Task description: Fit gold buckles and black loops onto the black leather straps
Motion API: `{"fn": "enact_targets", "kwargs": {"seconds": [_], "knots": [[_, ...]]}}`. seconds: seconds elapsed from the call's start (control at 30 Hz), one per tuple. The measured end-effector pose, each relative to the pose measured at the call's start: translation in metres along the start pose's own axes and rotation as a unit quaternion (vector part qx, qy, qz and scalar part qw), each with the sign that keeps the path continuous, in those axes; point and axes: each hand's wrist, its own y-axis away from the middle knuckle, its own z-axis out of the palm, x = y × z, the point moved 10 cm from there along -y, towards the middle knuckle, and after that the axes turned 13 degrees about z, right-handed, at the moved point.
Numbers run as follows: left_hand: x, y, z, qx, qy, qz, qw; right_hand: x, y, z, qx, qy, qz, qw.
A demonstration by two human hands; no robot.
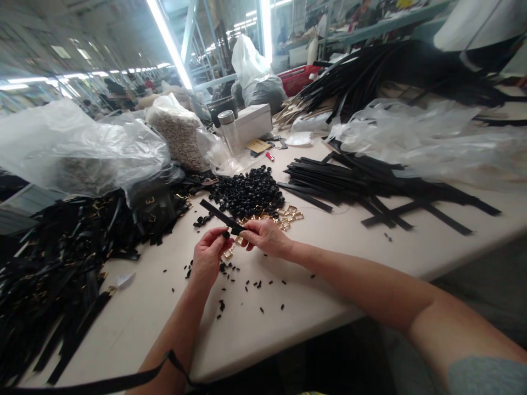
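Note:
My right hand (263, 237) grips a black strap (217, 213) near one end, thumb and fingers pressed together on it. The strap's other end points up and to the left over the table. Close beside it, my left hand (208, 255) pinches a small black loop (226, 235) between thumb and fingers. Just beyond both hands is a heap of small black loops (247, 192). Gold buckles (291, 215) lie along the near right side of that heap, partly hidden by my right hand. Tiny black bits (257, 284) are scattered on the pale table (313, 334) in front of my hands.
Finished-looking black straps with buckles (61, 263) are piled at the left. Long black strips (349, 181) lie at the right, near clear plastic sheeting (444, 142). A glass bottle (230, 131), a white box (253, 120) and a filled bag (179, 129) stand behind.

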Motion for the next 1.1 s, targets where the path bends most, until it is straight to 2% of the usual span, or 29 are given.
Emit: {"fn": "enact_targets", "kwargs": {"seconds": [0.2, 0.33, 0.47, 0.63, 0.77, 0.93, 1.1], "knots": [[0.01, 0.003, 0.007, -0.01, -0.026, 0.022, 0.999, 0.001, 0.001, 0.007, -0.021, 0.017, 0.001, 1.0], [0.014, 0.001, 0.004, -0.006, -0.044, 0.047, 0.998, 0.001, 0.002, 0.011, -0.042, 0.03, 0.009, 0.999], [0.01, -0.002, -0.001, -0.017, -0.067, 0.045, 0.997, -0.001, 0.003, 0.011, -0.053, 0.055, 0.021, 0.997], [0.007, -0.001, 0.001, -0.053, -0.104, 0.025, 0.993, -0.007, 0.005, 0.006, -0.037, 0.15, 0.017, 0.988], [0.008, 0.002, 0.006, -0.092, -0.145, 0.016, 0.985, -0.006, 0.007, 0.009, -0.051, 0.213, 0.023, 0.975], [0.014, 0.003, 0.007, -0.092, -0.152, 0.036, 0.983, -0.004, 0.007, 0.004, -0.031, 0.185, 0.053, 0.981], [0.02, 0.004, 0.012, -0.093, -0.167, 0.072, 0.979, -0.007, 0.006, 0.005, -0.029, 0.169, 0.025, 0.985]]}}
